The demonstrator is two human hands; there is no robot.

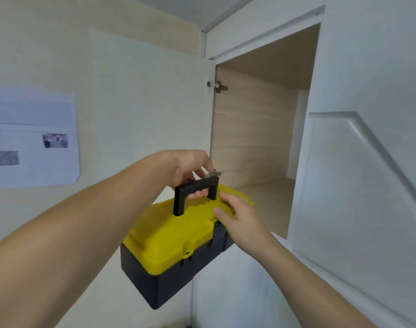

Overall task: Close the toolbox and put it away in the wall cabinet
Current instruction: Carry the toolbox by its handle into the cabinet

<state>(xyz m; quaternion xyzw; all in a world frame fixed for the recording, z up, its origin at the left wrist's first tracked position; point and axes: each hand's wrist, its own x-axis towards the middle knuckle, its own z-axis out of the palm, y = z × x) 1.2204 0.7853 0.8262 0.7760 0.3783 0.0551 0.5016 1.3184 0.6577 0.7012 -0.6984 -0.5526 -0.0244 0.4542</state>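
Two steps: closing, which looks done, and stowing, which is not yet done.
Toolbox [169, 242]: yellow lid on a black base, held in the air below and just left of the cabinet opening, tilted, its far end up toward the shelf.
Lid: down on the base; yellow latch [187, 250] on the near side lies flat against it, so closing is judged finished. A second latch nearer the right hand cannot be read clearly.
Handle [197, 194]: black, standing upright on the lid.
Left hand [188, 169]: clenched over the top bar of the handle; fingertips [198, 194] show through under the bar. This hand carries the weight.
Right hand [237, 217]: laid on the right end of the lid, fingers spread and bent, thumb on the yellow top. It touches and steadies; whether it grips the edge cannot be told.
Box relative to fingers: handle bar inside the left fist; lid's right end under the right palm; body hangs below both hands.
Cabinet [256, 119]: wood-lined interior showing nothing on its shelf; door [152, 100] swung open to the left against the wall, hinges visible.
Remaining: lift the box over the shelf edge, set it inside, let go, likely shut the door.
Papers [34, 136]: pinned on the left wall, no part in the task.
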